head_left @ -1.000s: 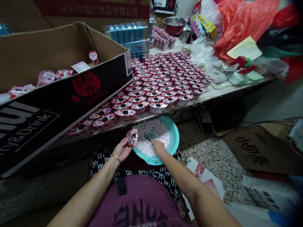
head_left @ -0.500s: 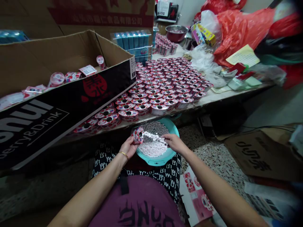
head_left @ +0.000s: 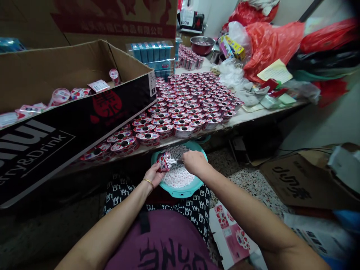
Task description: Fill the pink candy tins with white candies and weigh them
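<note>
Head view.
- Teal plastic basin: round, smooth rim, resting on lap, heaped with small white matte pellets.
- Left hand: at basin's left rim, palm up, wrist bent back, fingers wrapped round small round tub with glossy red-pink print.
- Tub: tipped on side above basin, axis near level, mouth facing right.
- Right hand: over basin's centre, knuckles up, fingers closed on slim scoop.
- Scoop: long axis level, tip at tub mouth, pellets lined along it.
- Beyond basin: tabletop carrying rows of filled cups.
</note>
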Demonstrator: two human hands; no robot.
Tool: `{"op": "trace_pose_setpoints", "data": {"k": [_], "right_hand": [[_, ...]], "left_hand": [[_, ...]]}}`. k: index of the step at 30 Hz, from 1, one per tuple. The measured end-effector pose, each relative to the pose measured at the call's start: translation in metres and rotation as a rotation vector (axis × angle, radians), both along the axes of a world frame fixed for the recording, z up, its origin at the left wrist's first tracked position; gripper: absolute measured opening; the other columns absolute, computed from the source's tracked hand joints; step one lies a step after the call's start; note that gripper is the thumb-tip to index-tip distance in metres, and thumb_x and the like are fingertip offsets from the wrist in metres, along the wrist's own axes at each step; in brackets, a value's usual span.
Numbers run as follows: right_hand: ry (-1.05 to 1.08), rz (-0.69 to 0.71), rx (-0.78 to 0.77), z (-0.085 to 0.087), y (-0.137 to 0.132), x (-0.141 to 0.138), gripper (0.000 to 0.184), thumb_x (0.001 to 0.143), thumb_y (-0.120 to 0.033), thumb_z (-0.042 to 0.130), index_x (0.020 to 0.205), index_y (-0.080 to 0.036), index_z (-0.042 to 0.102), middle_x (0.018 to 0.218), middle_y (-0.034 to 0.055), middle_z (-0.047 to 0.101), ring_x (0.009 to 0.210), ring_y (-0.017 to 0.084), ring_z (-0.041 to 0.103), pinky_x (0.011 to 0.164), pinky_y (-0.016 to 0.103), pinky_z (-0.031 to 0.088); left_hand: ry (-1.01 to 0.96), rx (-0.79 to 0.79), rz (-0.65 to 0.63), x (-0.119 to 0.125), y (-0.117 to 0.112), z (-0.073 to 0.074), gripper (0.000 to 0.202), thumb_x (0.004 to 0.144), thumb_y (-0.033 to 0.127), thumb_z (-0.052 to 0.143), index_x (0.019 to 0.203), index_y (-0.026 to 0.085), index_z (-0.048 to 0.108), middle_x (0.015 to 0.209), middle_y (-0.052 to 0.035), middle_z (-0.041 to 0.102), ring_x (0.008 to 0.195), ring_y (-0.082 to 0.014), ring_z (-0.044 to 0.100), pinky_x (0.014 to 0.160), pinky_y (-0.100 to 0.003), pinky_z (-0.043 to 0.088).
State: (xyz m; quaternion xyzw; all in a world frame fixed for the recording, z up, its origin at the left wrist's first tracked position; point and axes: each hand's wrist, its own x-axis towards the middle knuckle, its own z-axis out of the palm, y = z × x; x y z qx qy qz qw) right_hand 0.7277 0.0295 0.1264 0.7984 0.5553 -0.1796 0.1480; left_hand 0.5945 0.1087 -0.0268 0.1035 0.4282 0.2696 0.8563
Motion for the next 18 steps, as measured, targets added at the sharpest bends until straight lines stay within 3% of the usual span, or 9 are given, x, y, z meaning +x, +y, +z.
{"op": "trace_pose_setpoints", "data": {"k": [7,10,14,18], "right_hand": [[-0.039,-0.001,0.074,0.004,-0.011,0.008,0.029,0.078,-0.011,0.039,0.091,-0.016,0.064,0.089,0.0121,0.065,0.084,0.023,0.062,0.072,0.032,0.046],[-0.032,-0.059,0.087,-0.005,-0.023,0.020,0.029,0.079,-0.012,0.039,0.090,-0.017,0.065,0.088,0.0110,0.065,0.084,0.022,0.061,0.072,0.030,0.045],[0.071,-0.200,0.093,-0.053,-0.041,0.033,0.031,0.080,-0.011,0.041,0.095,-0.020,0.065,0.090,0.0108,0.065,0.087,0.021,0.060,0.075,0.031,0.044],[0.451,-0.285,0.404,-0.108,-0.039,0.021,0.026,0.082,-0.022,0.047,0.103,-0.019,0.063,0.105,0.0077,0.062,0.100,0.017,0.055,0.087,0.026,0.040]], "left_hand": [[0.016,-0.088,-0.011,0.009,0.004,-0.002,0.019,0.082,0.006,0.040,0.090,0.012,0.056,0.077,-0.0096,0.064,0.068,-0.0177,0.063,0.062,-0.034,0.056],[0.017,-0.108,0.007,0.010,0.003,-0.003,0.018,0.083,0.006,0.039,0.088,0.011,0.056,0.079,-0.0099,0.064,0.068,-0.0176,0.063,0.062,-0.033,0.055],[0.016,0.022,0.014,0.002,0.001,0.000,0.017,0.080,0.004,0.042,0.083,0.012,0.057,0.081,-0.0092,0.064,0.070,-0.0178,0.063,0.067,-0.036,0.055],[0.005,0.099,0.053,-0.005,-0.001,0.004,0.019,0.080,0.002,0.043,0.082,0.013,0.058,0.083,-0.0080,0.064,0.074,-0.0169,0.063,0.070,-0.036,0.054]]}}
